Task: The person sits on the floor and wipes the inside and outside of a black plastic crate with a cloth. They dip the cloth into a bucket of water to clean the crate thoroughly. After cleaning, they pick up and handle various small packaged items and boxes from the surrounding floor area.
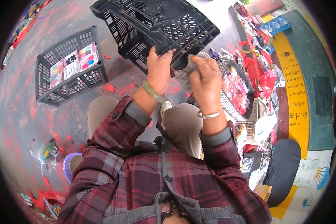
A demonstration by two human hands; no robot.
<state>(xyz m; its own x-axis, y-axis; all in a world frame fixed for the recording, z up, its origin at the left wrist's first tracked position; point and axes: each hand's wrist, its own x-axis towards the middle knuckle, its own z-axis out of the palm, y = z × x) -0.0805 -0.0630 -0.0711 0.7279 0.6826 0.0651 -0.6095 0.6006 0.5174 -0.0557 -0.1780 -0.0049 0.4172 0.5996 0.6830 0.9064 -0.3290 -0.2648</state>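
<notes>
A black plastic crate (145,41) with slotted walls is tilted up in front of me. My left hand (159,69) grips its near edge, thumb on the outer side. In my right hand (207,80) is a grey cloth (184,76), bunched up and touching the crate's near right corner. Part of the cloth hangs below the crate's edge between my two hands. The fingers of my left hand are partly hidden behind the crate wall.
To the left, a grey crate (69,91) holds several colourful flat packs (71,59). A basket (227,97) of pink packets stands at right beside heaped goods. At lower left are a purple-rimmed bucket (66,168) and a clear plastic bag (46,153). A dark green board (317,74) lines the right wall.
</notes>
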